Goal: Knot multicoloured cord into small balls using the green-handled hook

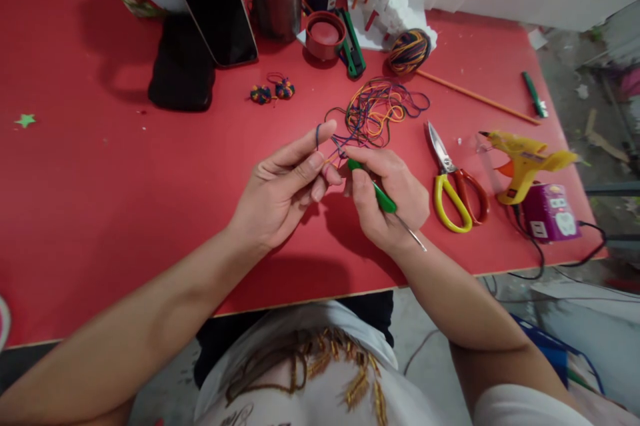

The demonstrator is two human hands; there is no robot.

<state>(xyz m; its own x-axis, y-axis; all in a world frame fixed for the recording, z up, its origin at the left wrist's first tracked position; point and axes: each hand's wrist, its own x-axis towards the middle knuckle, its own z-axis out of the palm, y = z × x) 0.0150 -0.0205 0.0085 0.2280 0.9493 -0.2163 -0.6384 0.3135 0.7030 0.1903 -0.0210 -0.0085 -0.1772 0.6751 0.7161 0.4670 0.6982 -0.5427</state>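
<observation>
Gripping hook [384,198] in right hand [395,183]: smooth green handle, thin bare metal shank behind. Pinching yarn [317,137] in left hand [275,196], with one strand looped round forefinger, above the bench [150,213]. Could lose the loop if finger tension slackens; could split strands if hooking off-centre. Could catch shank on scissors [449,165] to the right (steel blades, yellow and red grips) if swinging wide. Might jam on tangle [376,108] just beyond: thin, multicoloured, loosely coiled, likely to knot if pulled fast. Farther: knotted bits [261,94], lumpy; then ball [411,51], rounded, striped.
</observation>
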